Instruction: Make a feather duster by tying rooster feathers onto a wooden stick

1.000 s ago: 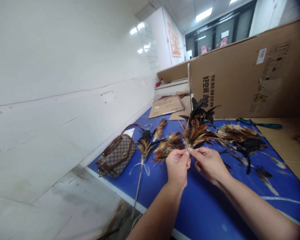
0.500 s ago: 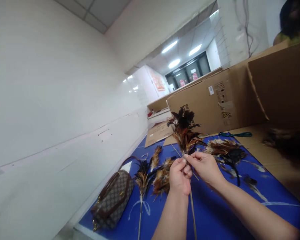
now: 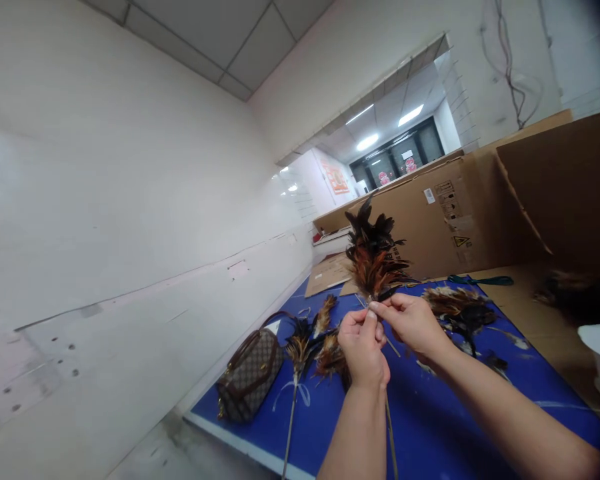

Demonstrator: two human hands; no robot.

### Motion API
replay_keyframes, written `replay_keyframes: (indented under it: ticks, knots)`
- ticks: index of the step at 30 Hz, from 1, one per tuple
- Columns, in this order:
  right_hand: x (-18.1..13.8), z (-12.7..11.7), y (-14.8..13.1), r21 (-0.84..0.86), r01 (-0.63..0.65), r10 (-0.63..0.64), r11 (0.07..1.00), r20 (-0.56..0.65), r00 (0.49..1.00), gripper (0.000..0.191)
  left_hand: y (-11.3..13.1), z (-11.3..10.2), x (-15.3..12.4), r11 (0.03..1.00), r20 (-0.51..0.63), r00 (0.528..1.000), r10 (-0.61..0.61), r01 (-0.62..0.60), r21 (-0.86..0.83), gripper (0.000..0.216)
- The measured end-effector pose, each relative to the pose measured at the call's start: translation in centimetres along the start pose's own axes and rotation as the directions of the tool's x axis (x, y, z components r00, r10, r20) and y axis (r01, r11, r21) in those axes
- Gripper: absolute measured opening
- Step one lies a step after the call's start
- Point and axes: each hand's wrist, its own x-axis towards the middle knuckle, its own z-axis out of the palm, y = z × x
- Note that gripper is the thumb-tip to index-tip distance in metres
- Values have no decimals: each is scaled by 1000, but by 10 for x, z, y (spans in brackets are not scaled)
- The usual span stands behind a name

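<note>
Starting left with a ribboned duster at nine o'clock on the worktop; gripping the feather duster below its plumage with the left hand, showing redder feathers than a second ago, so probably turned and unfinished; holding the plumage at twelve o'clock from both hands; pinching alongside with the right hand, near loose feathers at two o'clock

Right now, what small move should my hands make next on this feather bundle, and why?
Perhaps press the base of the feather bundle snugly with your right hand while your left hand steadies it: both hands meet there, and the bundle fans out above them.
</note>
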Motion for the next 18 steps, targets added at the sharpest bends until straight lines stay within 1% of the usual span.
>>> replay_keyframes:
  ticks: [3, 7, 10, 13, 15, 18]
  knots:
    - [-3, 2, 18, -109, -13, 13, 994, -6, 1000, 43, -12, -14, -7, 995, -71, 994, 82, -78, 61, 37]
    - [-4, 10, 51, -172, -15, 20, 985, 27, 999, 44, -29, -38, -13, 994, -169, 981, 93, -83, 64, 35]
    - [-6, 17, 73, -173, -87, 102, 981, 85, 991, 47, -39, -58, -17, 996, -231, 970, 80, -70, 52, 34]
    - [-8, 21, 88, -163, -195, 219, 967, 140, 966, 48, -45, -73, -21, 1000, -279, 960, 30, -29, 10, 35]
    - [-8, 21, 94, -172, -254, 284, 952, 178, 942, 48, -45, -79, -23, 1000, -301, 954, -10, 4, -20, 37]
    - [-7, 17, 96, -253, -287, 345, 924, 230, 910, 49, -43, -84, -26, 999, -299, 954, -30, 23, -27, 38]
